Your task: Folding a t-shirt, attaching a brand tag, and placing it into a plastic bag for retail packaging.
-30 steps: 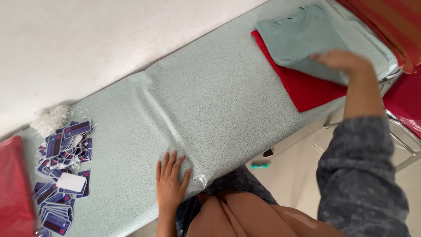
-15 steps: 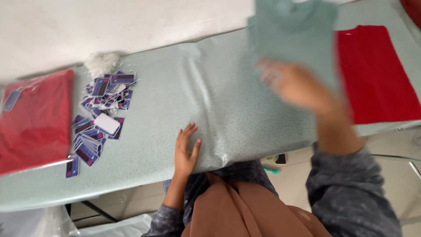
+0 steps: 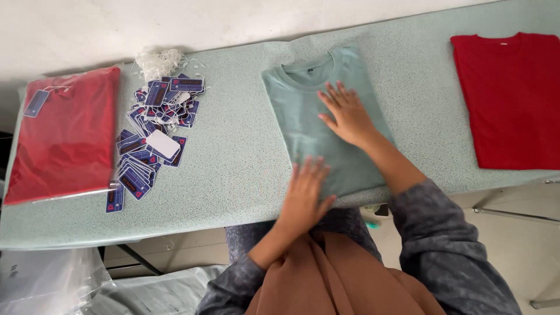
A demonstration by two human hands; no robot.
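Note:
A folded grey-green T-shirt (image 3: 303, 111) lies flat in the middle of the speckled pale-green table (image 3: 233, 169), collar toward the far edge. My right hand (image 3: 348, 114) rests flat on its centre, fingers spread. My left hand (image 3: 308, 191) presses flat on the shirt's near edge, at the table's front. Neither hand grips anything.
A folded red T-shirt (image 3: 507, 99) lies at the right end of the table. A red shirt in a clear plastic bag (image 3: 64, 134) lies at the left end. Between them sit a heap of blue paper tags (image 3: 149, 140) and a tangle of white string (image 3: 157, 59).
My right hand carried the grey-green shirt off the red one and laid it in the table's middle. My left hand moved right onto the shirt's near edge. The view shifted left.

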